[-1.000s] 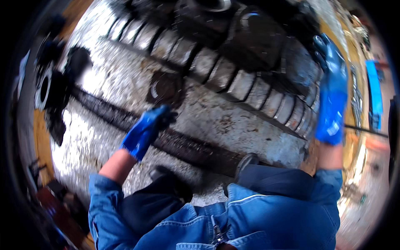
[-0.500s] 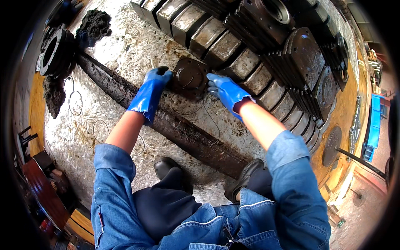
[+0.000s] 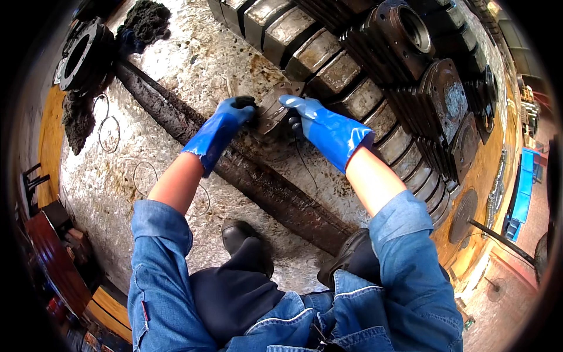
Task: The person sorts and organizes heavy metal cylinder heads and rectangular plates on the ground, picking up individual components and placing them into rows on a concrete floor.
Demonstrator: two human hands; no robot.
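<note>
A dark, greasy metal flange plate (image 3: 275, 110) with bolt holes in its corners is between my two blue-gloved hands, tilted beside the row of metal blocks. My left hand (image 3: 233, 112) is closed on its left edge, the fingertips dark with grime. My right hand (image 3: 309, 115) grips the right side, with the thumb along the top and the fingers curled beneath. Below the right glove a thin wire (image 3: 306, 167) trails down over the stained surface. The plate's underside is hidden.
A long grimy metal bar (image 3: 267, 190) lies diagonally before my boots. Beyond the plate runs a row of thick metal blocks (image 3: 322, 53). Stacked flange plates (image 3: 443, 97) stand at right. Far left are a black ring (image 3: 77, 60), dark matted clumps (image 3: 145, 22) and wire loops (image 3: 109, 134).
The flange plate lay flat half a second ago; now it is tilted up. My right hand has closed round its edge, and the view has shifted slightly.
</note>
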